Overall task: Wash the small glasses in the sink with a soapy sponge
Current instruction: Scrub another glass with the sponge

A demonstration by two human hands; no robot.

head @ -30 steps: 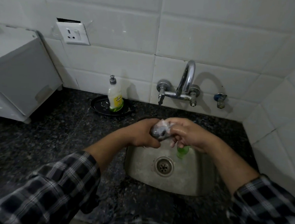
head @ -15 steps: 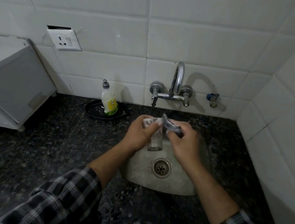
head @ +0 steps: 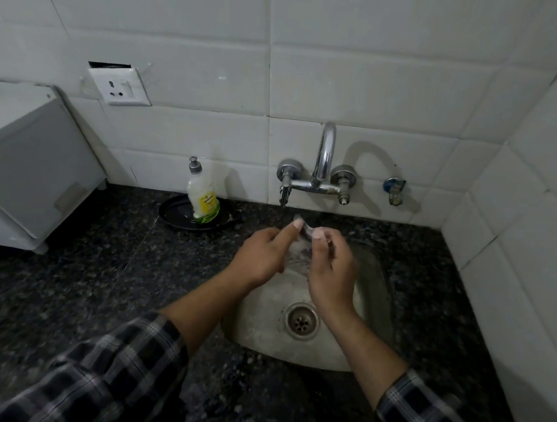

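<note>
Head view: left hand gripped glass, right hand pinched sponge; I judged slow turning over sink best.

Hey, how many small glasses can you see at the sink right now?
1. A soapy small glass, gripped by the left hand above the sink, while the right hand pinches the sponge at its rim. Others may be hidden behind the hands.

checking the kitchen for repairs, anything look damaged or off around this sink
The wall socket left of the tap has a dark open gap above its plate, as if the tile cut-out is oversized or the plate slipped. Nothing else stands out.
</note>
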